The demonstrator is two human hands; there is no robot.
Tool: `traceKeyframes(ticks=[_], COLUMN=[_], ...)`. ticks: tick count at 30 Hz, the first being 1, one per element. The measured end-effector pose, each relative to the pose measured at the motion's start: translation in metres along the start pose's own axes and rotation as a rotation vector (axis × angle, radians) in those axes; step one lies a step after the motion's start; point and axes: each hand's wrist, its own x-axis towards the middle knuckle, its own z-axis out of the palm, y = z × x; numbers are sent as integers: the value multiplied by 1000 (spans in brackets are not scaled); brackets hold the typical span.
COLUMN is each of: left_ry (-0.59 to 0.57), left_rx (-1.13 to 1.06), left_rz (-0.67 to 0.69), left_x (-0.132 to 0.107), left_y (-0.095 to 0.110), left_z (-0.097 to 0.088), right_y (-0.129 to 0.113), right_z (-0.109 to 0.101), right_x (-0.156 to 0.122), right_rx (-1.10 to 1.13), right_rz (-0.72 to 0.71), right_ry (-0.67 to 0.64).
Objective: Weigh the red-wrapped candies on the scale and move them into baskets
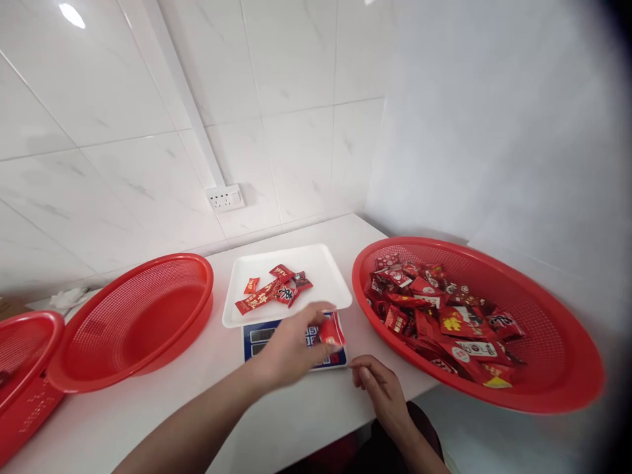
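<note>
My left hand point(291, 345) reaches over the front of a blue scale point(257, 339) and pinches a small red packet point(332, 331) between its fingertips. A white tray point(326, 266) sits on the scale with several red packets point(276, 291) in it. My right hand point(380, 385) rests on the white counter just right of the scale, fingers loosely curled, with nothing visible in it. A large red basket point(557, 359) at the right holds a heap of red packets point(439, 316).
An empty red basket point(143, 316) stands left of the scale, and part of another red basket point(24, 355) shows at the far left edge. A wall socket point(225, 197) is on the tiled wall behind. The counter's front edge runs under my forearms.
</note>
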Motion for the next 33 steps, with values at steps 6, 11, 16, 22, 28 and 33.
traceKeyframes(ticks=[6, 11, 16, 22, 28, 33], left_ry=[-144, -122, -115, -33, 32, 44], left_rx=[207, 359, 166, -98, -340, -287], left_rz=[67, 113, 62, -184, -179, -153], left_x=[-62, -75, -81, -86, -89, -93], left_y=[-41, -58, -59, -62, -58, -68], left_z=[37, 40, 25, 14, 12, 15], right_y=[-33, -52, -60, -67, -69, -67], right_z=[18, 36, 40, 46, 58, 62], right_x=[-7, -11, -11, -6, -5, -4], right_rx=[39, -162, -224, -227, -205, -268], right_rz=[59, 196, 210, 180, 154, 143], right_ry=[-418, -514, -506, -393, -422, -412])
